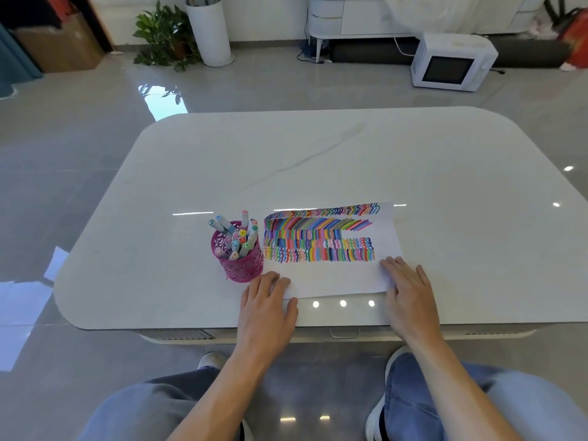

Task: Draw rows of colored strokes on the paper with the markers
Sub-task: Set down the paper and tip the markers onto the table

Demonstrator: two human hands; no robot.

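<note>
A white sheet of paper (334, 278) lies near the front edge of the table, its upper part filled with several rows of multicoloured strokes (318, 237). Left of it stands a pink perforated cup (241, 265) holding several capped markers (237, 237). My left hand (270, 303) lies flat, fingers apart, on the paper's near left corner, just in front of the cup. Flat on the near right corner rests my right hand (409, 288), also with spread fingers. Neither hand holds a marker.
The white glossy table (286, 167) has rounded corners. On the floor beyond it stand a potted plant (165, 33), a tall white cylinder (210, 30), a white microwave (451, 62) and a white cabinet. My knees are below the table's front edge.
</note>
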